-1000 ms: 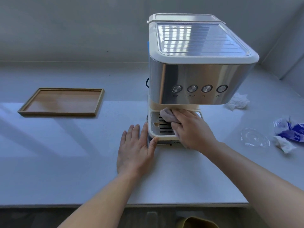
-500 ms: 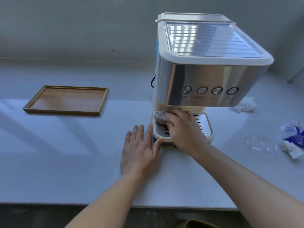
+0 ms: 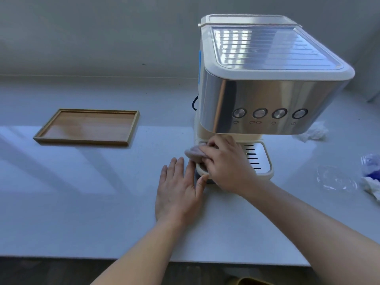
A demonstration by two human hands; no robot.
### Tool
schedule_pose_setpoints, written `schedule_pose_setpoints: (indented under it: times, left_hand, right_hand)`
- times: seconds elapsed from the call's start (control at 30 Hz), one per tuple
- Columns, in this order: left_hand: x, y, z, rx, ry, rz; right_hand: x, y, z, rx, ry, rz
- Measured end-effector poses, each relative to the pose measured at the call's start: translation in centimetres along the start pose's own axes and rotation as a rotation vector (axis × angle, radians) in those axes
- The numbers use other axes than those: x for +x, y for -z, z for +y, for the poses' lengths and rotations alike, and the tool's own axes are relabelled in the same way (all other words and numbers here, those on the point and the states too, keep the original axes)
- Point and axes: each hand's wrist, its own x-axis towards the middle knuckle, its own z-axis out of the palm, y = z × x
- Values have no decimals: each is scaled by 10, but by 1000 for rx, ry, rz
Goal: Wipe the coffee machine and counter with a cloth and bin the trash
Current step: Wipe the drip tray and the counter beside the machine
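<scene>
A cream and steel coffee machine (image 3: 265, 95) stands on the white counter (image 3: 82, 202). My right hand (image 3: 228, 163) presses a small greyish cloth (image 3: 194, 153) onto the left edge of the machine's drip tray (image 3: 261, 161). My left hand (image 3: 178, 190) lies flat on the counter, fingers spread, its thumb touching the tray's front left corner. Trash lies to the right: a crumpled white tissue (image 3: 312, 133), a clear plastic lid (image 3: 335, 178), and a blue and white wrapper (image 3: 371, 165) with another white tissue (image 3: 372, 186).
A shallow wooden tray (image 3: 88, 127) lies on the counter to the left. A grey wall runs behind the counter. The counter's front edge is near the bottom, with a yellowish object (image 3: 248, 281) partly seen below it.
My right hand has slid the cloth leftward across the drip tray to its left edge, uncovering the grille slots on the right. My left hand has stayed flat on the counter.
</scene>
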Motion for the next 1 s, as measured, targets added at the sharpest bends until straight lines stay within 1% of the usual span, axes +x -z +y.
schedule_pose_setpoints:
  times: [0.07, 0.13, 0.2, 0.23, 0.3, 0.4, 0.43, 0.5, 0.57, 0.6, 0.63, 0.67, 0.73, 0.77, 0.8, 0.83, 0.87, 0.9, 0.97, 1.0]
  left_hand:
    - [1, 1, 1, -1, 1, 5]
    - [0, 1, 0, -10, 2, 6]
    - [-1, 1, -1, -5, 3, 6]
    - [-1, 1, -1, -5, 5, 6]
    - [-1, 0, -1, -15, 6, 15]
    - [-1, -1, -1, -26, -3, 23]
    - [-1, -1, -2, -27, -3, 26]
    - [0, -2, -2, -35, 3, 37]
    - [0, -3, -3, -53, 2, 43]
    - [0, -3, -3, -66, 1, 51]
    - [-1, -2, -2, -77, -4, 55]
    - [-1, -1, -3, -87, -8, 55]
    - [-1, 1, -5, -118, -2, 51]
    - [-1, 1, -6, -154, 6, 57]
    - [-2, 2, -6, -216, 20, 73]
    - [-4, 3, -6, -302, 38, 98]
    - [-5, 4, -6, -397, 59, 125]
    - [-6, 6, -6, -488, 83, 152]
    - [-8, 10, -8, -622, 108, 210]
    - [-8, 12, -7, -649, 93, 245]
  right_hand:
    - [-8, 11, 16, -40, -25, 45]
    - [-1, 16, 28, -10, -135, 121]
    - [12, 13, 20, -1, -219, 127]
    - [15, 8, 12, -26, -220, 97]
    - [13, -5, -2, -3, -157, 44]
    - [0, -9, 4, 33, -35, 57]
    - [-3, -8, 11, 26, -34, 76]
    - [-3, -6, 15, 5, -139, 121]
    - [4, -7, 1, -70, -280, 98]
    - [8, -8, -9, -81, -309, 73]
    - [10, -10, -17, -67, -292, 62]
    - [11, -9, -21, 5, -257, 57]
    - [2, 5, -8, 311, -241, 99]
    - [-7, 11, 7, 418, -262, 166]
    - [-20, 14, 24, 431, -310, 242]
    - [-34, 14, 39, 372, -368, 301]
    - [-49, 13, 51, 305, -419, 315]
    - [-60, 8, 58, 268, -445, 293]
    - [-74, -6, 62, 293, -430, 250]
    - [-77, -11, 61, 300, -415, 262]
